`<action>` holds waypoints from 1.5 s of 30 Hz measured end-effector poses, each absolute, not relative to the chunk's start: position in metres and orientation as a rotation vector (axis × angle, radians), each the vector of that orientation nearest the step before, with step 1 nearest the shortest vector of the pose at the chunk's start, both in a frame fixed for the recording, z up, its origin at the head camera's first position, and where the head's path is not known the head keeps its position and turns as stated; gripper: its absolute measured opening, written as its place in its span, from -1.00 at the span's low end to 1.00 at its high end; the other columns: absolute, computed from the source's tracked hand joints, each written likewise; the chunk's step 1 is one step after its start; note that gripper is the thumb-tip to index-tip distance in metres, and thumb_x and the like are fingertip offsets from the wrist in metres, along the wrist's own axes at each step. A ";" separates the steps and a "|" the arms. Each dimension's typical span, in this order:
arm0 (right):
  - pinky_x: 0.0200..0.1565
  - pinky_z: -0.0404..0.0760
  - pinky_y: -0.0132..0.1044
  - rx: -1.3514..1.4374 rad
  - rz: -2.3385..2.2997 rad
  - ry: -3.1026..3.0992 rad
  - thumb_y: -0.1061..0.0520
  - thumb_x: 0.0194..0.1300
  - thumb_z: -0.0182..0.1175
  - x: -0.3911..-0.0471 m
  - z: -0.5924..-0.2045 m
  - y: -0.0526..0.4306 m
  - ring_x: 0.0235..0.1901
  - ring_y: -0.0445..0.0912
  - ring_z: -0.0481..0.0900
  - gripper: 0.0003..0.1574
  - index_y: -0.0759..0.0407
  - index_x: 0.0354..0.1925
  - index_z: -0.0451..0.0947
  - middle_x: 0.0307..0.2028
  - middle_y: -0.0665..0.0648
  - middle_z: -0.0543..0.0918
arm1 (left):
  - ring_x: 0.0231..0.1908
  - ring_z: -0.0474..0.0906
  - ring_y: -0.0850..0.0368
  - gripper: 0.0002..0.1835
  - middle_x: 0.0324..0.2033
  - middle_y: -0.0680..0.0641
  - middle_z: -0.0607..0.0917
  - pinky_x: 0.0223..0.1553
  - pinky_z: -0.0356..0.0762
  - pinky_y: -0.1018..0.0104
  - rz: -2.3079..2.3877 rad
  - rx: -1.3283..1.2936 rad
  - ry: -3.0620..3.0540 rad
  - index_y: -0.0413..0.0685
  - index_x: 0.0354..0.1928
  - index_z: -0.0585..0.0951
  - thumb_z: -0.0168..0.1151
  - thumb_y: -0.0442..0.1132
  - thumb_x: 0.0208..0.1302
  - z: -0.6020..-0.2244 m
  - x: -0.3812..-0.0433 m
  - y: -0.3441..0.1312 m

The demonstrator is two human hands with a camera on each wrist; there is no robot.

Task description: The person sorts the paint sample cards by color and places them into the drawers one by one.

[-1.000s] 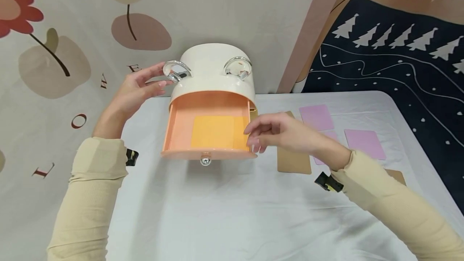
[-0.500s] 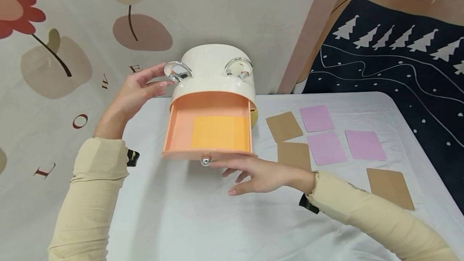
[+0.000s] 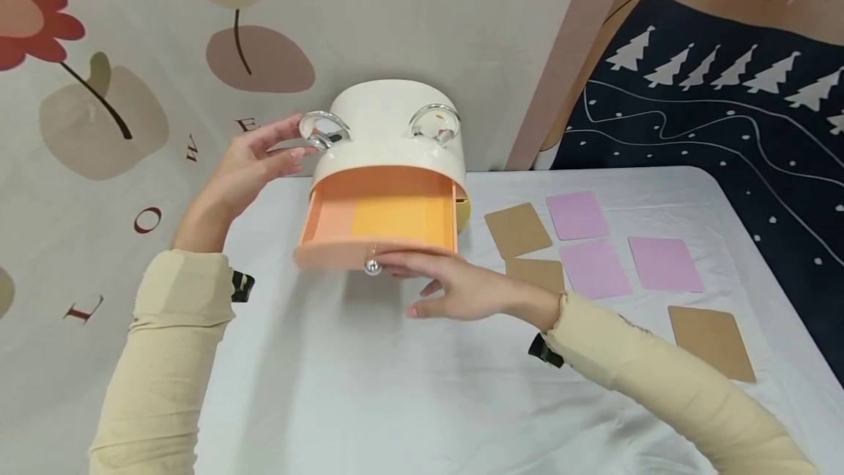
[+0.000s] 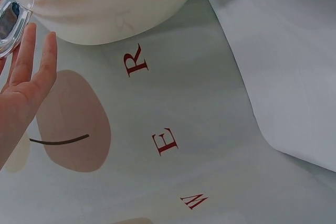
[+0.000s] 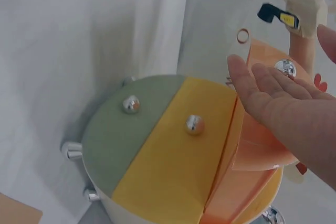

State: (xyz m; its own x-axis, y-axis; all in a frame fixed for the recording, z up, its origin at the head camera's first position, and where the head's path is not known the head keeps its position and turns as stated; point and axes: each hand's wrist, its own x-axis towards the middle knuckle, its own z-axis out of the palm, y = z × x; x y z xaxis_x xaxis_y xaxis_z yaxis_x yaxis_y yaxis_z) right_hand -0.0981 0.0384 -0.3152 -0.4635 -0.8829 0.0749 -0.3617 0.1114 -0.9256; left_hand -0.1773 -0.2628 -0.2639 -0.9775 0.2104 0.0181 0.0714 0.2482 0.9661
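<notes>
A small rounded white drawer cabinet (image 3: 389,119) with two silver ear-like loops stands at the back of the table. Its peach-orange top drawer (image 3: 326,253) is pulled partly out, with orange-yellow square sheets (image 3: 402,218) lying inside. My left hand (image 3: 244,163) is at the left silver loop (image 4: 11,22), its fingers extended and touching it. With straight fingers, my right hand (image 3: 464,286) presses the drawer front beside the silver knob (image 3: 372,267). In the right wrist view, the yellow drawer (image 5: 170,156) and the green drawer (image 5: 134,129) are closed.
Pink square cards (image 3: 593,270) and brown square cards (image 3: 712,343) lie on the white-covered table (image 3: 369,394) to the right. A printed cloth wall (image 3: 514,35) rises close behind the cabinet.
My right hand has come from the drawer's right side round to its front. The drawer has slid somewhat inward. My left hand has stayed at the silver loop.
</notes>
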 end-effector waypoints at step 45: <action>0.04 0.48 -0.30 -0.758 -1.436 1.923 0.45 0.16 0.11 -0.164 -0.363 0.015 0.12 0.22 0.35 -0.22 0.31 0.32 0.10 0.23 0.27 0.28 | -0.05 0.53 0.21 -0.41 0.05 -0.11 0.41 -0.16 0.54 0.46 1.955 0.313 2.286 -0.16 0.31 0.26 0.13 -0.41 0.23 -0.266 -0.178 -0.262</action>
